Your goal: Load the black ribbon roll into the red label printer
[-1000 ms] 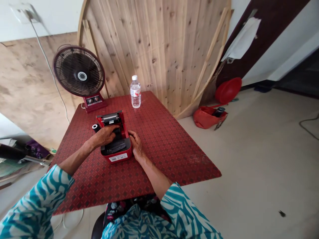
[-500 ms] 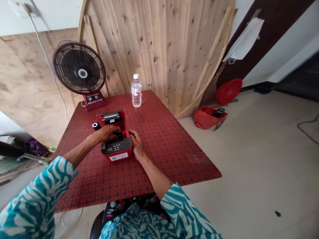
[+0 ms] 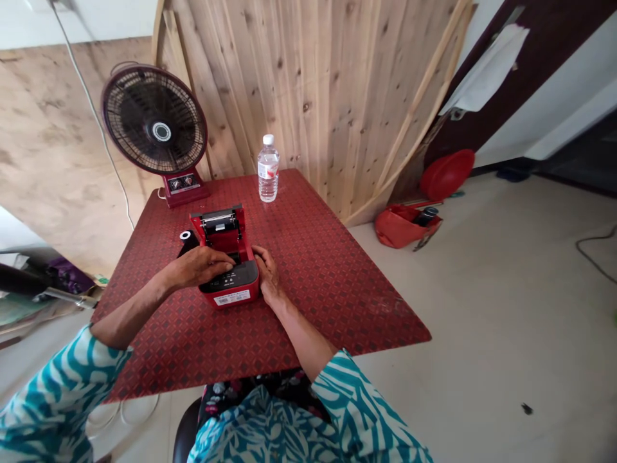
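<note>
A small red and black printer (image 3: 230, 283) stands on the red patterned table (image 3: 313, 270) with its lid tipped up toward the fan. My left hand (image 3: 197, 265) lies over the printer's open top, its fingers curled into the paper bay. Against the printer's right side rests my right hand (image 3: 267, 276), fingers bent and gripping the casing. A black roll with a white core (image 3: 187, 239) lies just left of the lid.
A dark red desk fan (image 3: 157, 125) stands at the table's back left, a clear water bottle (image 3: 268, 169) at the back. Wooden boards lean on the wall behind. A red bag (image 3: 402, 225) and red basin (image 3: 446, 172) sit on the floor to the right.
The camera has tilted a little, shifting everything up the frame. My left hand has slid slightly nearer the front panel. The right hand stays on the printer's side.
</note>
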`<move>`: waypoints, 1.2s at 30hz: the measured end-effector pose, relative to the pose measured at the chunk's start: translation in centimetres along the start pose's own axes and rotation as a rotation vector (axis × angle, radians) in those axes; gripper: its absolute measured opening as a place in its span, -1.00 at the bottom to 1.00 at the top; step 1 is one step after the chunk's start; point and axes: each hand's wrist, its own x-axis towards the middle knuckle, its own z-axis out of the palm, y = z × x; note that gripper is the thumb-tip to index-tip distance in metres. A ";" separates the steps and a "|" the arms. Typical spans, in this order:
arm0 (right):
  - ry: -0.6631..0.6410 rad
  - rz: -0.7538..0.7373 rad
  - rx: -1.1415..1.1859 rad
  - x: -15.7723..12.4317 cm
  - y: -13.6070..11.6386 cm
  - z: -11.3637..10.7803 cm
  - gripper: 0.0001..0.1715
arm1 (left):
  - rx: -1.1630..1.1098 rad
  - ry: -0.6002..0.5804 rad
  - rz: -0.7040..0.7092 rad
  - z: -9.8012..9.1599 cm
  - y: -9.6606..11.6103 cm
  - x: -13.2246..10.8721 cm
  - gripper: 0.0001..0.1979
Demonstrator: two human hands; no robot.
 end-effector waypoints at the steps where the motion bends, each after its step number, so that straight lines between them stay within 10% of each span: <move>1: -0.005 0.003 0.000 0.0 -0.1 0.0 -0.65 | -0.039 0.013 -0.031 0.0 -0.2 0.2 -0.66; 8: -0.003 -0.006 0.001 -0.1 0.0 0.0 -0.65 | -0.290 0.014 -0.167 0.2 -1.0 1.2 -0.73; 22: -0.017 0.002 0.021 -0.1 -0.2 0.1 -0.66 | 0.362 0.477 0.246 3.2 1.6 -3.4 -0.77; 36: 0.027 0.057 0.040 0.8 -0.3 -0.1 -0.60 | 0.530 0.648 0.213 7.9 1.9 -5.5 -0.75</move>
